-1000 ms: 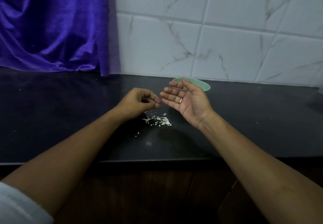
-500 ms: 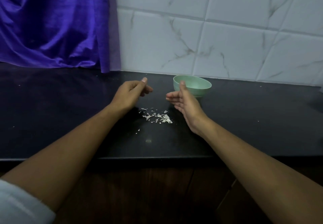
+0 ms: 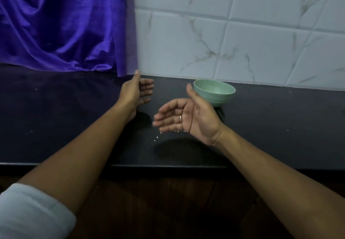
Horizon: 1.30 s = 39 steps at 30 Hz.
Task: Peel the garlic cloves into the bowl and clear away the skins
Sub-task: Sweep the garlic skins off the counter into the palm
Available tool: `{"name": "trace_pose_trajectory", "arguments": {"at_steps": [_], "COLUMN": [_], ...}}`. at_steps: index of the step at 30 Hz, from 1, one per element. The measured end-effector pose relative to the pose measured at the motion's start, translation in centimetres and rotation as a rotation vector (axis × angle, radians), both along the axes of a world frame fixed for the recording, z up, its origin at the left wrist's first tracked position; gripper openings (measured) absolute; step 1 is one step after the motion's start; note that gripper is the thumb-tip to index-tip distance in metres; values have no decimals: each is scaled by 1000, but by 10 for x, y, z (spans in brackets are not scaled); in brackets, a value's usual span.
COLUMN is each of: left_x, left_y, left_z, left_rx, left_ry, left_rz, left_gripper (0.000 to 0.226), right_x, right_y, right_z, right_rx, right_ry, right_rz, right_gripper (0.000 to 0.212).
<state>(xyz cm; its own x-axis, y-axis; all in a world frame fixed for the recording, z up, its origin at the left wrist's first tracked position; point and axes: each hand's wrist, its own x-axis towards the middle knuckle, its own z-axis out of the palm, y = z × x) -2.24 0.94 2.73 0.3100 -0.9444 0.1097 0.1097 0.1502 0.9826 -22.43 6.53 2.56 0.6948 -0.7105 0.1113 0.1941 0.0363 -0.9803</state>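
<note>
A pale green bowl [image 3: 214, 92] stands on the black counter near the tiled wall; its contents are not visible from here. My right hand [image 3: 184, 117] is open, palm turned left and fingers straight, held just above the counter in front of the bowl. It covers most of the garlic skins [image 3: 177, 131]; a few white flakes show at its lower edge and to the left. My left hand [image 3: 137, 91] is open with fingers extended, further back near the curtain's edge, holding nothing.
A purple curtain [image 3: 61, 28] hangs over the counter's back left. White marble-look tiles [image 3: 242, 39] line the wall behind the bowl. The counter's front edge [image 3: 168, 166] runs below my forearms, with a dark wooden cabinet front underneath.
My left hand has moved back and up toward the curtain and opened. My right hand has swung left and down over the pile of skins, hiding most of it.
</note>
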Motion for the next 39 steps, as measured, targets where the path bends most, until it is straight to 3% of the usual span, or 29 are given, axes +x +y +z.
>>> {"name": "trace_pose_trajectory", "arguments": {"at_steps": [3, 5, 11, 16, 19, 23, 30, 34, 39], "left_x": [5, 6, 2, -5, -12, -24, -33, -49, -72], "left_y": [0, 0, 3, 1, -1, -1, 10, 21, 26], "left_z": [0, -1, -3, -6, -12, -16, -15, -17, -17], "left_rx": [20, 25, 51, 64, 57, 38, 24, 37, 42], "left_ry": [63, 64, -41, -139, -214, -269, -127, -76, -10], "left_rz": [35, 41, -63, -160, -190, -265, -227, -274, -363], "left_gripper": [60, 60, 62, 65, 63, 58, 55, 58, 61], "right_x": [5, 10, 17, -9, -26, -15, 43, 24, -18], "right_y": [9, 8, -17, -21, -23, -23, -26, -33, -42], "right_z": [-8, -10, -13, -2, -8, -19, -11, -7, -11], "right_rx": [-7, -13, -97, -48, -69, 15, -2, 17, -22], "right_ry": [98, 113, 129, -196, -89, 40, 21, -119, 11], "right_rz": [183, 190, -109, -406, -606, -666, -607, -794, -855], "right_gripper": [85, 84, 75, 71, 70, 73, 62, 65, 68]}}
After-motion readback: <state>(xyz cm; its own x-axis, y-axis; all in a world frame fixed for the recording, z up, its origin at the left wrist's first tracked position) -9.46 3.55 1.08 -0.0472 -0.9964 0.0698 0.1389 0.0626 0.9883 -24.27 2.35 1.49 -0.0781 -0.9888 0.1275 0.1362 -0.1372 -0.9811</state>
